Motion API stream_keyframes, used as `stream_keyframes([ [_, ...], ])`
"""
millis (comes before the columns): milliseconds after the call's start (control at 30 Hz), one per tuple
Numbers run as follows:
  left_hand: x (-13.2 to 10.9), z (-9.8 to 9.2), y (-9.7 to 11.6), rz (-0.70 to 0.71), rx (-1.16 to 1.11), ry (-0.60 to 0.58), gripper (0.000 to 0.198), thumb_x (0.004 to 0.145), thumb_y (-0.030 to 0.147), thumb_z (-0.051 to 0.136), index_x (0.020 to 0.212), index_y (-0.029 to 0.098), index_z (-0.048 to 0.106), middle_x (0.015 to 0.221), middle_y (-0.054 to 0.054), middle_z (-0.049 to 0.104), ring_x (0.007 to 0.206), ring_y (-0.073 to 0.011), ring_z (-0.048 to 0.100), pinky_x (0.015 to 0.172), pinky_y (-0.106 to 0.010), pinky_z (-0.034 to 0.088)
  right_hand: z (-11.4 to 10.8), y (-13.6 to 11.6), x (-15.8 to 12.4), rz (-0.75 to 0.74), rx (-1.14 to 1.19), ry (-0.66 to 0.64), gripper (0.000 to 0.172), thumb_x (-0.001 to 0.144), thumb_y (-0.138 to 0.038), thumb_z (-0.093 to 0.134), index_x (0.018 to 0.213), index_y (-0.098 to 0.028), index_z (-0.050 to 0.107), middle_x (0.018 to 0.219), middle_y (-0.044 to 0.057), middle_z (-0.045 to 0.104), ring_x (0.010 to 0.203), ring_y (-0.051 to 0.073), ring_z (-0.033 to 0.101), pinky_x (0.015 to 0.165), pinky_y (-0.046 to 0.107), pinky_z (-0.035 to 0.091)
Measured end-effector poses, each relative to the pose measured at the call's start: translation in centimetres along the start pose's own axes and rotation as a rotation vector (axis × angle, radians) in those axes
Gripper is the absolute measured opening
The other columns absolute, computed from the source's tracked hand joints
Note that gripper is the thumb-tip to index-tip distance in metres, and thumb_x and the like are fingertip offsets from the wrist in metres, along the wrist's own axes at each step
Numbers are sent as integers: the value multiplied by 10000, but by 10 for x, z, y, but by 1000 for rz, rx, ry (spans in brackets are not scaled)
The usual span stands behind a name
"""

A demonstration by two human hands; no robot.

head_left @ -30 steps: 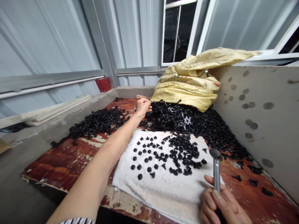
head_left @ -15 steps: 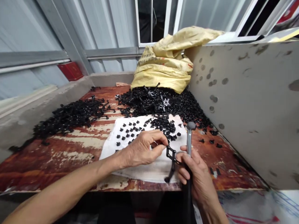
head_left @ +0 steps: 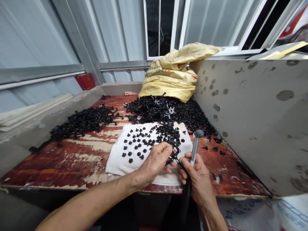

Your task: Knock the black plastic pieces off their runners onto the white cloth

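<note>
Between my two hands is a small black jointed linkage (head_left: pixel 177 150) of flat links with shiny rivets. My left hand (head_left: pixel 157 158) is closed, thumb and forefinger pinching its upper left part. My right hand (head_left: pixel 198 176) is wrapped round a hammer-like tool (head_left: pixel 195 148) with a round dark head, grey metal shaft and black handle. Its thumb and fingers also touch the linkage's lower right end. Below lies a white cloth (head_left: pixel 115 160), bearing spaced rows of small black round-based pegs (head_left: pixel 130 160) and a denser heap of them (head_left: pixel 168 131).
On the worn red-brown table (head_left: pixel 79 160), a heap of black linkages (head_left: pixel 83 122) lies left. A larger black pile (head_left: pixel 166 109) spills from a yellow woven sack (head_left: pixel 168 81) at the back. A grey spotted panel (head_left: pixel 252 112) borders the right side; a low ledge (head_left: pixel 60 110) runs left.
My left hand has moved down and right, closer to my right hand. The linkage is now more folded and partly covered by my fingers. The tool leans slightly right; the camera view has shifted.
</note>
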State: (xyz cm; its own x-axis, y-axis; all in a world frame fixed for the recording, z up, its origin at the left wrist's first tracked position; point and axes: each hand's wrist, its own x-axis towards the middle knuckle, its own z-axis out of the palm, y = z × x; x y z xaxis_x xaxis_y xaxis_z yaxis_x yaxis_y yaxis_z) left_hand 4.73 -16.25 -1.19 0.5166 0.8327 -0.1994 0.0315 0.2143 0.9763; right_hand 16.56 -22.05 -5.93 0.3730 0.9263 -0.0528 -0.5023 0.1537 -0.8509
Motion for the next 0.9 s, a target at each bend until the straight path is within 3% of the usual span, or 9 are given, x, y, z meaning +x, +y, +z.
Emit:
stream_keyframes([
  [100,-1,-2,3,-6,35,-10,411,784,590,538,817,181,529,788,-14,570,585,-108,576,435,-201,448,-1,1,0,6,-40,-30,366,692,-377,814,842,-221,518,471,-122,477,369,52,389,318,135,358],
  [267,0,-6,13,78,352,-44,308,878,438,478,714,178,484,729,-3,607,539,-78,565,477,-184,415,-1,1,-1,34,-81,-52,399,654,-404,837,817,-223,520,455,-122,471,348,47,372,301,134,348],
  [433,-1,-15,7,79,194,7,303,879,417,450,699,175,478,633,14,580,422,-53,498,411,-168,390,-3,0,0,101,-106,-96,411,640,-442,840,848,-209,573,590,-62,601,358,47,428,281,141,374],
  [567,-25,-59,7,-11,126,79,373,795,529,565,724,172,487,645,3,612,405,-56,507,376,-164,403,-5,-1,3,103,-115,-100,395,641,-456,834,850,-221,596,636,-37,628,372,66,454,278,167,404],
  [733,-59,-125,4,-73,184,290,439,718,557,653,686,147,497,602,-3,621,339,-8,392,319,-119,224,-7,-1,4,113,-158,-63,354,638,-435,838,842,-234,630,615,-21,616,358,70,449,284,164,388],
  [900,-64,-150,-10,-173,236,294,408,740,519,647,666,140,517,606,-6,632,335,-11,391,320,-129,183,-4,-2,2,120,-212,4,325,603,-381,855,818,-232,662,614,0,603,354,70,444,295,164,365],
])
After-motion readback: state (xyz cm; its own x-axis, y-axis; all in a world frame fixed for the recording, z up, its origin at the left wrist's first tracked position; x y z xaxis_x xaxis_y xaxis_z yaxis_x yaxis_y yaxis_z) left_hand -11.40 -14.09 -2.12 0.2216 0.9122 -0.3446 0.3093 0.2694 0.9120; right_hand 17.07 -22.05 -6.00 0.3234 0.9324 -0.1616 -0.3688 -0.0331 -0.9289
